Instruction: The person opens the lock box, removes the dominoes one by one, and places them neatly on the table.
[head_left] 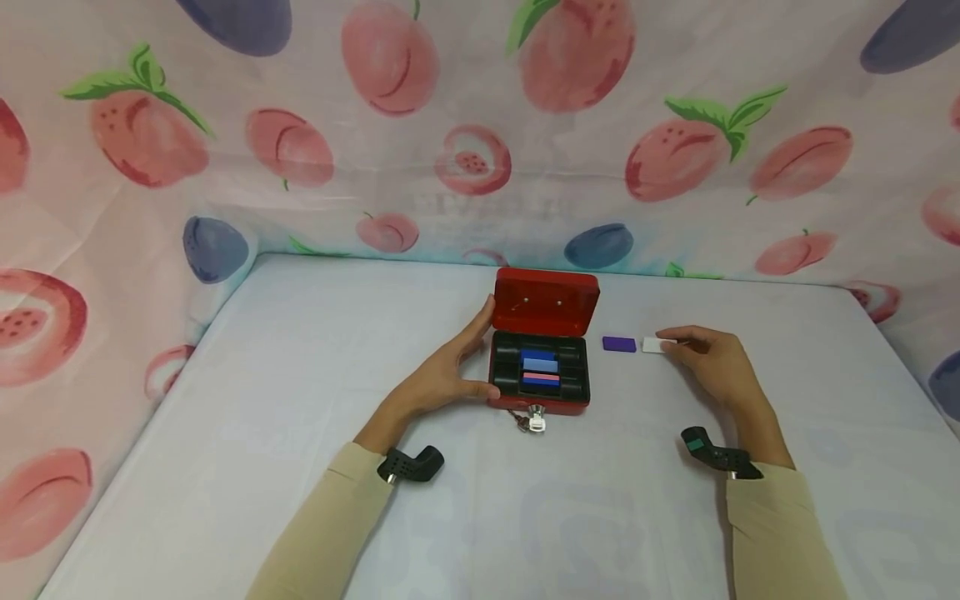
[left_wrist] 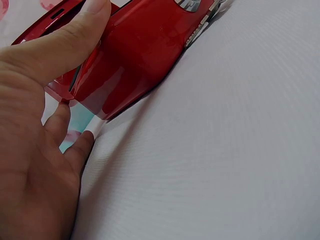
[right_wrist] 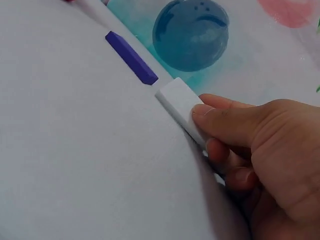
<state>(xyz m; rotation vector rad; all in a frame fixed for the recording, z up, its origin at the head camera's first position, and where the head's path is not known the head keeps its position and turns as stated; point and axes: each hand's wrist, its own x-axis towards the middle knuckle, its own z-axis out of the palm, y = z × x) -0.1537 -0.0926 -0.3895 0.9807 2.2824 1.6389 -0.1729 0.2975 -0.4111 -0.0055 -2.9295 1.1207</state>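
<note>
A red cash box (head_left: 539, 407) stands with its lid (head_left: 546, 302) raised. Its dark tray (head_left: 504, 364) holds several small blocks, including a light blue block (head_left: 540, 365) and a pink-and-blue pair (head_left: 541, 379). My left hand (head_left: 442, 375) holds the box by its left side, thumb on the front corner and a finger up at the lid. In the left wrist view, the thumb (left_wrist: 70, 45) lies over the red edge. At the right, my right hand (head_left: 708, 360) pinches a white rectangular block (right_wrist: 179, 100) between thumb and fingers, low over the table.
A purple block (head_left: 618, 344) lies between the cash box and the white block. Keys (head_left: 536, 419) hang at the lock on the box's front. Behind the white table (head_left: 345, 325) rises a peach-patterned cloth (head_left: 547, 183).
</note>
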